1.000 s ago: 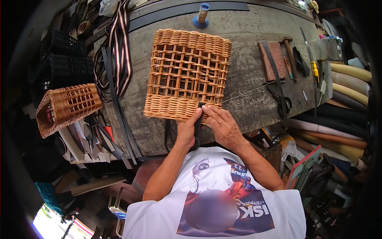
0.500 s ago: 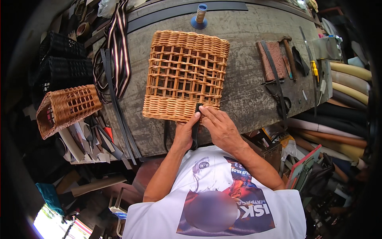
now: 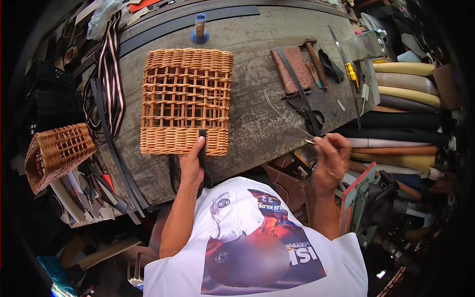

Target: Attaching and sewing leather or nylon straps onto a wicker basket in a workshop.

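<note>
A honey-brown wicker basket point(image 3: 185, 94) with an open lattice side lies on the worktable point(image 3: 247, 123). At its near edge my left hand point(image 3: 192, 163) is closed, the thumb pressing a black strap point(image 3: 202, 143) against the thick woven band. The rest of the strap hangs in loops below the table edge. Off to the right, past the basket, my right hand point(image 3: 330, 161) is raised with its fingers pinched. From them sticks a thin shiny needle-like metal thing point(image 3: 310, 142). A fine pale thread point(image 3: 269, 100) curls on the table between the basket and the scissors.
A blue thread spool point(image 3: 200, 32) stands beyond the basket. At right lie a reddish block point(image 3: 289, 69), a hammer point(image 3: 315, 59), black scissors point(image 3: 312, 119) and a yellow-handled tool point(image 3: 352, 74). Straps point(image 3: 111, 133) and a second wicker basket point(image 3: 62, 153) are at left; material rolls point(image 3: 405, 96) at right.
My right hand has left the strap and swung out to the right with the thin metal thing. My left hand still presses the strap. The whole view has shifted, so the table appears further left.
</note>
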A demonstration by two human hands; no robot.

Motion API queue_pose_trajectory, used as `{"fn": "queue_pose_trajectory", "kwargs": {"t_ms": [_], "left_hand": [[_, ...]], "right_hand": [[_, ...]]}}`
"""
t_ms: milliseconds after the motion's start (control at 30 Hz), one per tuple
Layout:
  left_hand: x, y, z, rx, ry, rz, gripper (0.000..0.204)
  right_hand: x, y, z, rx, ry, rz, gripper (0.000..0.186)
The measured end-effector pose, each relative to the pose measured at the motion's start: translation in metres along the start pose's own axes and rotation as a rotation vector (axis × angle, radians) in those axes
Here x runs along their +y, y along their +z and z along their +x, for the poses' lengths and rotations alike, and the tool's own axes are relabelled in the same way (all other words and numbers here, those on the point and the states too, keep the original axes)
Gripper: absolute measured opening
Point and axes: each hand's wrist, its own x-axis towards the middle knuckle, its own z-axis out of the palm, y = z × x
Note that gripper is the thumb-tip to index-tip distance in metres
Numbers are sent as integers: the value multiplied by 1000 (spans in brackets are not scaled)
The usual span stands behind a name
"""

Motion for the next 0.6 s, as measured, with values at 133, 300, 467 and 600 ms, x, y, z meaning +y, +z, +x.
{"fn": "queue_pose_trajectory", "kwargs": {"t_ms": [133, 300, 467, 600], "left_hand": [[-2, -3, 3, -11, -26, 19, 44], [-7, -9, 10, -77, 10, 16, 42], [-5, -9, 5, -75, -9, 3, 43], [-8, -14, 8, -63, 25, 9, 42]], "right_hand": [[11, -81, 19, 246, 44, 162, 17], [4, -113, 23, 341, 200, 274, 13], [10, -60, 17, 41, 483, 533, 14], [9, -32, 11, -13, 551, 674, 17]]}}
